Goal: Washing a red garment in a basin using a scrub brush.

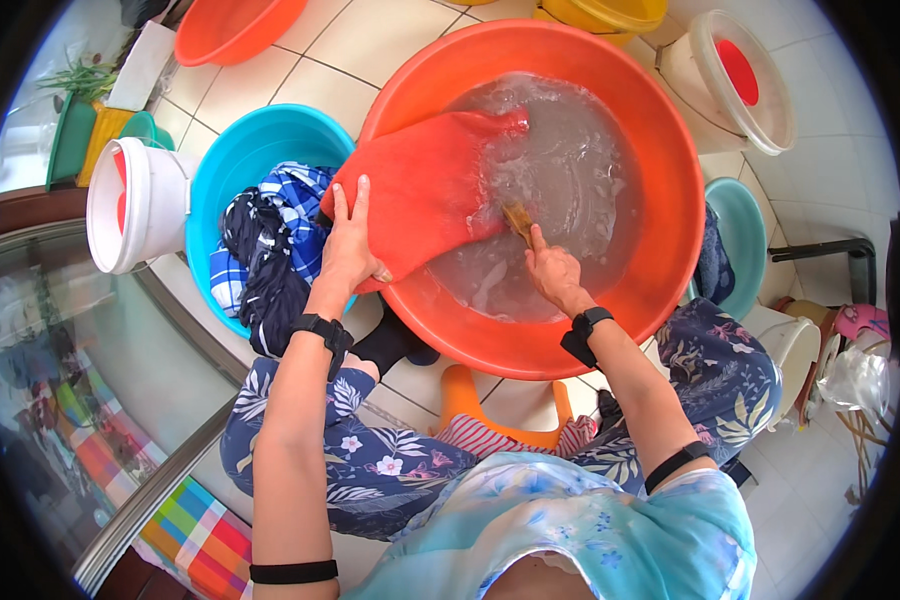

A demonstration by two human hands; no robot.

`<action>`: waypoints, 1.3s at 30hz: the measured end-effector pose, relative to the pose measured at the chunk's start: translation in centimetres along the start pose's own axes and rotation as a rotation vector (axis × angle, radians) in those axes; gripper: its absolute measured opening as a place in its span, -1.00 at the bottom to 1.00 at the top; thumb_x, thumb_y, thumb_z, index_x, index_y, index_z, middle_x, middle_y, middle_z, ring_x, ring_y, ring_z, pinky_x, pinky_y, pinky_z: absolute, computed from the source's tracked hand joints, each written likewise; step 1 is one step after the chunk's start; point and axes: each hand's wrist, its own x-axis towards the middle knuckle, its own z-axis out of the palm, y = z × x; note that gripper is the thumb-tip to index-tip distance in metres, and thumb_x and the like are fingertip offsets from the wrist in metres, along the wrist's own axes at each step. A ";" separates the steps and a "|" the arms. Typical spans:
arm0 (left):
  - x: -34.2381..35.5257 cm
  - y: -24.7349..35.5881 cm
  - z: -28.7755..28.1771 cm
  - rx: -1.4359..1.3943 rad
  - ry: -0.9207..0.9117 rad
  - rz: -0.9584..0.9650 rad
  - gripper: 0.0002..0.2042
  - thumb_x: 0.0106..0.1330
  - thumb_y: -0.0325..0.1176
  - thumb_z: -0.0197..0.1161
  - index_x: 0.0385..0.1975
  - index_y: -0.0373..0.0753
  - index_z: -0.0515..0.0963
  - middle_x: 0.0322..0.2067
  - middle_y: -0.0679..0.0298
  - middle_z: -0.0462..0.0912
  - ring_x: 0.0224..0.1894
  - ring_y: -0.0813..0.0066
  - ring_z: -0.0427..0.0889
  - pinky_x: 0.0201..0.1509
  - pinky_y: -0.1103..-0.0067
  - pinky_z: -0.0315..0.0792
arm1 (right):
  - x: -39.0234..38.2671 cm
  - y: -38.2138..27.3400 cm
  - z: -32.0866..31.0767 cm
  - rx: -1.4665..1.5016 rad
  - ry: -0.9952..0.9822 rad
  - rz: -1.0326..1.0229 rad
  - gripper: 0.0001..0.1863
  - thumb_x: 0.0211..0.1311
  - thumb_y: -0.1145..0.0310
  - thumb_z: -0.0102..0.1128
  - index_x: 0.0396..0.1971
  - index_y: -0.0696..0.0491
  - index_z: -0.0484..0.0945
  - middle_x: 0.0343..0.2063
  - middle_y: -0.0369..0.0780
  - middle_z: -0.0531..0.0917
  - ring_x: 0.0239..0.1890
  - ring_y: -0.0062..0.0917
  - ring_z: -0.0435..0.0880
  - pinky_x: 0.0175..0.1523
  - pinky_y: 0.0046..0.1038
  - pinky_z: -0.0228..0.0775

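Note:
A large orange basin holds grey, soapy water. Red cloth drapes over the basin's left rim, its right end wet and reaching into the water. My left hand presses on the left part of this cloth, fingers spread and thumb out to the side. In my right hand is a wooden scrub brush, gripped by its near end. The brush's far end is at the water beside the cloth's lower right edge; its bristles are hard to see.
Left of the basin stands a turquoise tub with dark and blue-checked clothes. A white bucket touches its left side. Another white bucket and a teal basin stand to the right. An orange stool is between my legs.

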 end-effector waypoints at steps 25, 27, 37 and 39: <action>-0.1 -0.1 0.3 -0.023 0.029 0.009 0.46 -0.64 -0.58 0.61 0.38 0.11 -0.30 0.35 -0.19 -0.39 0.26 -0.09 0.22 0.17 0.35 0.41 | -0.6 1.4 -1.5 0.352 0.091 0.416 -0.53 0.30 0.12 -0.14 0.09 0.11 0.26 -0.28 0.14 0.61 -0.18 0.04 0.58 -0.07 -0.06 0.41; 0.4 0.7 0.7 -0.035 0.020 0.043 0.46 -0.64 -0.58 0.61 0.38 0.11 -0.31 0.35 -0.19 -0.39 0.26 -0.09 0.23 0.17 0.35 0.41 | 0.3 7.1 2.8 0.472 0.402 0.422 -0.57 0.28 0.11 -0.08 0.03 0.06 0.34 -0.38 0.02 0.63 -0.27 -0.09 0.63 -0.25 -0.12 0.47; -0.1 -1.2 0.2 -0.022 0.023 0.004 0.47 -0.63 -0.56 0.62 0.38 0.12 -0.34 0.35 -0.18 -0.40 0.23 -0.13 0.25 0.16 0.32 0.42 | 0.7 -16.1 -5.5 1.525 -0.008 0.197 -0.38 0.33 0.11 -0.03 0.32 0.00 0.10 -0.75 -0.42 0.26 -0.79 -0.73 0.26 -0.74 -0.62 0.17; 0.2 -0.4 0.5 -0.017 0.015 0.034 0.47 -0.63 -0.56 0.62 0.38 0.12 -0.35 0.35 -0.16 -0.41 0.23 -0.16 0.24 0.16 0.32 0.42 | 3.3 -18.1 -1.7 1.276 0.186 -0.038 -0.43 0.34 0.11 -0.08 0.24 0.10 0.20 -0.36 -0.14 0.49 -0.43 -0.30 0.52 -0.35 -0.32 0.37</action>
